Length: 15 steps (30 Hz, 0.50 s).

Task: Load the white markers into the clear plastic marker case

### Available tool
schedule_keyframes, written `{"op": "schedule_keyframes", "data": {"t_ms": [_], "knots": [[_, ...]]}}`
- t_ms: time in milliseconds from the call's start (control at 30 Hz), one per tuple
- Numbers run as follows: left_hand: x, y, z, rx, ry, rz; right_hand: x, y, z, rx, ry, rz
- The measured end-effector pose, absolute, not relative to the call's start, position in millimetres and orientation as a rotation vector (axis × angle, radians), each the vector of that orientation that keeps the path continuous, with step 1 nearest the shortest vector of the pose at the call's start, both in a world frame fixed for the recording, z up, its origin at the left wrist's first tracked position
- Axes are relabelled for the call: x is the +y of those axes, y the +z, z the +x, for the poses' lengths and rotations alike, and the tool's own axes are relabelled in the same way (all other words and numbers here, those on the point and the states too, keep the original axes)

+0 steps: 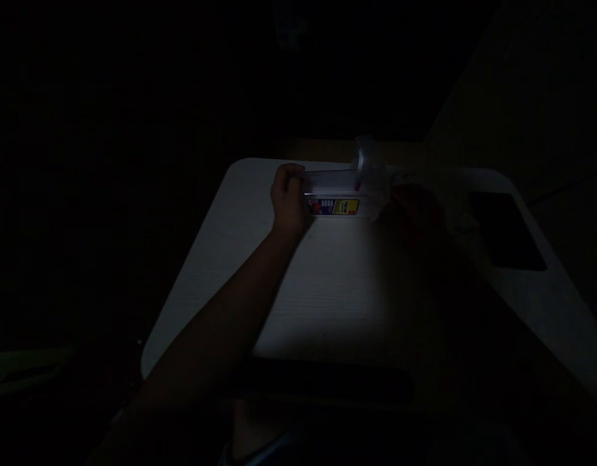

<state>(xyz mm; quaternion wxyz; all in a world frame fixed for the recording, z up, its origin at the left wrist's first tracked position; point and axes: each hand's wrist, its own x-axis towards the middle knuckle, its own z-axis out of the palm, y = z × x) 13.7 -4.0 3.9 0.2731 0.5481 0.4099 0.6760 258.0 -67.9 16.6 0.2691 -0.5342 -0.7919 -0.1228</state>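
My left hand (pixel 289 197) is closed round the left end of a clear plastic box (pixel 330 182) on the white table. A colourful label (pixel 333 207), yellow and dark blue with small print, is stuck on the box's near side. Crinkled clear plastic wrap (pixel 373 178) bunches at its right end, with a piece standing up at the back. My right hand (pixel 417 207) is in deep shadow at that end, close to the wrap. Its fingers are too dark to make out, and I cannot tell whether they grip the wrap.
The white table (pixel 322 291) has rounded corners and a dark slot or bar (pixel 327 380) along its near edge. A flat dark rectangle (pixel 509 230) lies at the right. Something greenish (pixel 26 369) shows at the lower left. Most surroundings are black.
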Motion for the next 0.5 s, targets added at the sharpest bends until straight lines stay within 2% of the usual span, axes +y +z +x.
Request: {"op": "schedule_keyframes", "data": {"t_ms": [233, 500], "knots": [[-2.7, 3.4, 15.4, 1.083, 1.84, 1.379, -70.3, 22.7, 270.6, -1.919, -0.409, -1.716], [-4.8, 4.6, 14.8, 1.08, 1.817, 1.388, -68.0, 23.8, 261.8, -1.947, -0.333, -2.025]]}}
